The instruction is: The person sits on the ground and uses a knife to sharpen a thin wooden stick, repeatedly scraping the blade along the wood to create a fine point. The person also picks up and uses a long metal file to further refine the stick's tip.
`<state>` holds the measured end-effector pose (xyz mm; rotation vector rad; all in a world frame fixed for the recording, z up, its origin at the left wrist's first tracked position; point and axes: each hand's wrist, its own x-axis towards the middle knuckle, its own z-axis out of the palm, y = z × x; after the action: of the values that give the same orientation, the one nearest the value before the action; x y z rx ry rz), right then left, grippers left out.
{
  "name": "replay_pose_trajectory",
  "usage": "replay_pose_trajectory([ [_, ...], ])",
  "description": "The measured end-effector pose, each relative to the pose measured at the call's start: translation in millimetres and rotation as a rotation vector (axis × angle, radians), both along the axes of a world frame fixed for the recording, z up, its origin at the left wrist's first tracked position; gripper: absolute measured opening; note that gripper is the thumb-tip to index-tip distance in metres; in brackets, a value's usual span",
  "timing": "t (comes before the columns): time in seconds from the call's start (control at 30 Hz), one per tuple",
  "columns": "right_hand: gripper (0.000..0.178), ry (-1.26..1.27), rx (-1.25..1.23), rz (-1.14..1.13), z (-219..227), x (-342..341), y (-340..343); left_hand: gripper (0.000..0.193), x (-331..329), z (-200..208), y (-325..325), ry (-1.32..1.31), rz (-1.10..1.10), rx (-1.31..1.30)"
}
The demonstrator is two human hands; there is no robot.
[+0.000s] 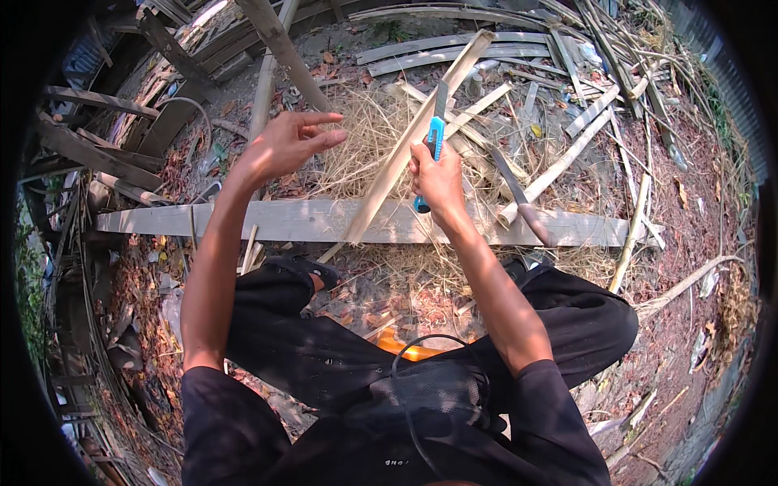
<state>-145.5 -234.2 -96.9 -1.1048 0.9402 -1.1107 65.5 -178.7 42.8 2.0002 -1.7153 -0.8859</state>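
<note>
My right hand (440, 176) is wrapped round a blue utility knife (436, 134), its long blade pointing away from me. Just left of that hand, a split bamboo strip (397, 174) lies slanted, its near end on a grey plank (300, 220). Off to the left, my left hand (293, 144) hovers in the air with fingers stretched and nothing in them. Over the plank's right part rests a machete (519, 190), its brown handle toward me. A heap of pale shavings (356, 138) spreads under and beyond the bamboo strip.
Bamboo poles (567, 158) and slats (454, 57) lie scattered at the far right and back. Wooden posts (284, 53) and beams (97, 154) stand and lean at the left. Something orange (409, 348) shows between my legs. Dry leaves and litter cover the ground.
</note>
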Motion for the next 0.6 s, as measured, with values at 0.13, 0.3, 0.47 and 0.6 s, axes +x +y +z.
replay_pose_trajectory([
  [0.13, 0.018, -0.290, 0.296, -0.001, 12, 43, 27, 0.067, 16, -12, 96, -0.025, -0.042, 0.032],
  [0.3, 0.018, -0.404, 0.475, 0.122, 6, 72, 69, 0.040, 26, -32, 152, 0.379, 0.370, -0.248],
  [0.47, 0.019, -0.529, 0.689, 0.099, -25, 68, 100, 0.034, -7, -24, 171, 0.447, 0.341, -0.408],
  [0.6, 0.022, -0.570, 0.651, 0.121, -30, 69, 118, 0.037, -18, -32, 185, 0.406, 0.366, -0.294],
])
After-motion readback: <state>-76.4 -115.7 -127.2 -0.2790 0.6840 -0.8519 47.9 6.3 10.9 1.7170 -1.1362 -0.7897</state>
